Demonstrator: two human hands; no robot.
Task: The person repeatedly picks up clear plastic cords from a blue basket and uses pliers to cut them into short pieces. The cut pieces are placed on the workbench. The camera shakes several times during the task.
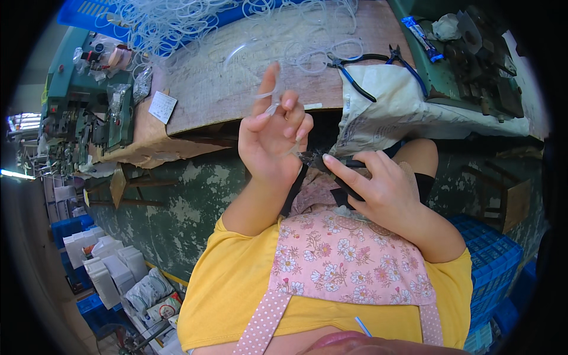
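Observation:
My left hand point(273, 142) is raised, palm toward me, over the near edge of the wooden table. Its thumb and fingers pinch a thin translucent plastic strand point(267, 94), which loops past the index finger. My right hand point(383, 184) grips a pair of small cutting pliers point(307, 157) with dark handles. Their jaws point left and sit close to the lower fingers of my left hand, beside a bit of the clear plastic. Whether the jaws touch the plastic, I cannot tell.
Clear plastic rings fill a blue basket point(87, 10) and spill over the wooden table point(213, 83). Two blue-and-black pliers point(357, 83) point(408, 70) lie on a white sack point(378, 112). Green machines flank both sides. A blue crate point(488, 254) stands at my right.

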